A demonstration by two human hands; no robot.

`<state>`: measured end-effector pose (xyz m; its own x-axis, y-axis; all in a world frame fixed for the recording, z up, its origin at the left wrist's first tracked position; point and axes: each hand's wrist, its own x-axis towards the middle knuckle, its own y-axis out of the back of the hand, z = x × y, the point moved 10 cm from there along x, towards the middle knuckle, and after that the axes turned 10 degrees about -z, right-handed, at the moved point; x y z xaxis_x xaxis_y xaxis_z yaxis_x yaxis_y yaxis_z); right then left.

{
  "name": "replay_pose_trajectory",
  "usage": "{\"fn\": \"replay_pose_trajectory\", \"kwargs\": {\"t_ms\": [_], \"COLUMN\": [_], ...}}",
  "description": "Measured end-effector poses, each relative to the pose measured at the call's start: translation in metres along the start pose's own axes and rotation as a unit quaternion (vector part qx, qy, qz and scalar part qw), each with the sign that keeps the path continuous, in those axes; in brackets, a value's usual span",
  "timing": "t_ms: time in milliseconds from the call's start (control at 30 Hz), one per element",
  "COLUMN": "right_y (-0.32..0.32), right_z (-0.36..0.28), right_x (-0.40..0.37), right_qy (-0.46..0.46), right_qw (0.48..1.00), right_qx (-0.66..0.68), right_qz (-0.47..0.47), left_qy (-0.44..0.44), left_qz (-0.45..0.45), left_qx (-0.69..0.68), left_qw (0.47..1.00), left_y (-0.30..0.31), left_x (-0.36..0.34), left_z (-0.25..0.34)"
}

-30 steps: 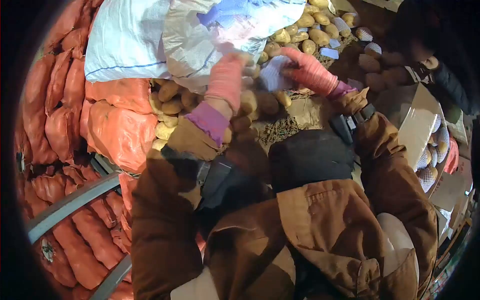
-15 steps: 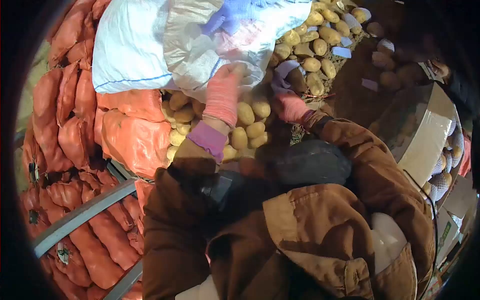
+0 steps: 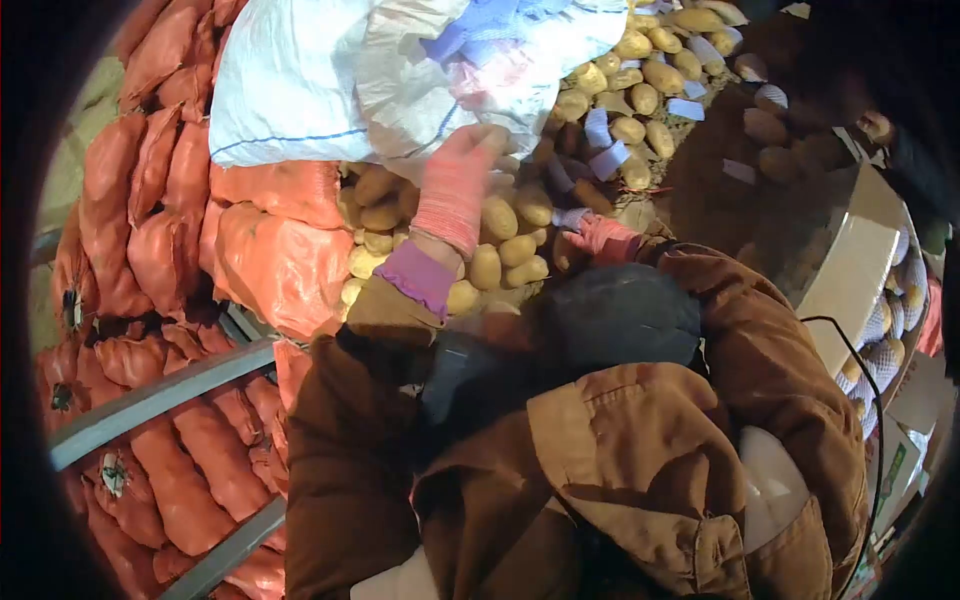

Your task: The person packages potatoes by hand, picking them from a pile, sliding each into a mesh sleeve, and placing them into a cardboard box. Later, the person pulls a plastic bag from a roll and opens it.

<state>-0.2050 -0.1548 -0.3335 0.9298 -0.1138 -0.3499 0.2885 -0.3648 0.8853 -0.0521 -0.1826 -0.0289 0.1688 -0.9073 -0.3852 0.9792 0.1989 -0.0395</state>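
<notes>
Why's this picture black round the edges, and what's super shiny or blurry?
In the head view, black corners probably come from a wide lens; in the head view, the white sack glares; in the head view, the left hand looks slightly blurred.

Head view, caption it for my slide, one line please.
Left hand by a white sack, right hand near loose potatoes, with orange sacks at picture left.

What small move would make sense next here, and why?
Perhaps the left hand, if free, should reach for a bare potato: several lie close beside it, while the right hand is at a pale piece, and netted potatoes sit in the carton. Whether the left hand grips the white sack is unclear.
</notes>
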Motion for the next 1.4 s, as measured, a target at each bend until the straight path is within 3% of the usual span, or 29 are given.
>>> {"fn": "replay_pose_trajectory", "kwargs": {"t_ms": [67,133,233,333,367,400,433,467,500,567,633,700,767,833,900,933,967,1033,1067,1100,1167,1267,1300,1333,1367,1400], "right_y": [0.004,0.047,0.051,0.078,0.09,0.104,0.108,0.141,0.16,0.223,0.282,0.309,0.314,0.312,0.309,0.31,0.311,0.338,0.342,0.342,0.334,0.315,0.302,0.29,0.284,0.26], "right_z": [0.021,-0.01,0.0,0.013,0.029,0.058,0.075,0.076,0.077,0.069,0.024,-0.009,-0.018,-0.03,-0.024,-0.011,-0.004,-0.041,-0.052,-0.055,-0.06,-0.048,-0.042,-0.038,-0.04,-0.027], "right_x": [0.015,0.006,0.003,-0.027,-0.036,-0.063,-0.085,-0.115,-0.128,-0.171,-0.208,-0.221,-0.239,-0.258,-0.284,-0.296,-0.311,-0.349,-0.361,-0.376,-0.413,-0.521,-0.561,-0.597,-0.621,-0.637], "right_qy": [-0.09,0.072,-0.006,-0.165,-0.148,-0.133,-0.103,-0.144,-0.074,0.037,0.128,0.28,0.296,0.272,0.147,-0.018,-0.187,-0.339,-0.393,-0.399,-0.407,-0.44,-0.452,-0.569,-0.629,-0.688], "right_qw": [0.975,0.986,0.997,0.968,0.932,0.863,0.757,0.708,0.624,0.574,0.504,0.352,0.352,0.317,0.468,0.638,0.756,0.792,0.787,0.777,0.758,0.68,0.646,0.616,0.602,0.579], "right_qx": [0.201,-0.012,0.079,0.159,0.33,0.478,0.616,0.657,0.726,0.743,0.799,0.851,0.837,0.851,0.782,0.639,0.458,0.279,0.263,0.249,0.22,0.132,0.141,0.111,0.01,-0.029], "right_qz": [0.014,0.149,-0.022,-0.107,-0.011,0.094,0.193,0.215,0.278,0.341,0.301,0.27,0.297,0.318,0.386,0.43,0.429,0.424,0.395,0.418,0.46,0.571,0.599,0.534,0.492,0.436], "left_qy": [0.007,0.011,0.001,-0.042,-0.069,0.005,0.007,0.01,0.01,0.043,0.101,-0.086,-0.273,-0.298,-0.263,-0.213,-0.154,-0.297,-0.367,-0.486,-0.477,-0.4,-0.426,-0.377,-0.324,-0.365], "left_qz": [0.015,0.027,-0.005,-0.023,-0.035,-0.006,-0.017,-0.029,-0.044,-0.079,-0.176,-0.236,-0.268,-0.277,-0.245,-0.213,-0.171,-0.141,-0.109,-0.156,-0.274,-0.308,-0.259,-0.241,-0.218,-0.167], "left_qx": [-0.024,-0.028,-0.026,0.035,0.047,-0.097,-0.118,-0.138,-0.155,-0.146,-0.123,0.151,0.4,0.234,0.014,-0.102,-0.21,0.091,0.238,0.304,0.228,0.177,0.183,0.162,0.14,0.205], "left_qw": [1.0,0.999,1.0,0.998,0.996,0.995,0.993,0.99,0.987,0.985,0.971,0.956,0.833,0.883,0.933,0.948,0.95,0.94,0.893,0.805,0.804,0.845,0.847,0.88,0.91,0.893], "left_y": [0.01,0.018,0.02,0.027,0.02,0.012,0.002,-0.007,-0.018,-0.046,-0.108,-0.147,-0.201,-0.2,-0.174,-0.161,-0.161,-0.195,-0.209,-0.235,-0.262,-0.246,-0.232,-0.218,-0.201,-0.184], "left_x": [-0.001,0.003,0.016,0.031,0.033,0.038,0.038,0.037,0.039,0.059,0.031,0.011,-0.028,-0.047,-0.039,-0.026,-0.021,-0.058,-0.077,-0.096,-0.128,-0.115,-0.115,-0.102,-0.087,-0.081], "left_z": [-0.004,-0.009,-0.017,-0.022,-0.013,-0.024,-0.024,-0.026,-0.026,-0.054,-0.048,0.007,0.047,0.075,0.08,0.072,0.057,0.083,0.096,0.099,0.107,0.106,0.115,0.11,0.104,0.106]}}
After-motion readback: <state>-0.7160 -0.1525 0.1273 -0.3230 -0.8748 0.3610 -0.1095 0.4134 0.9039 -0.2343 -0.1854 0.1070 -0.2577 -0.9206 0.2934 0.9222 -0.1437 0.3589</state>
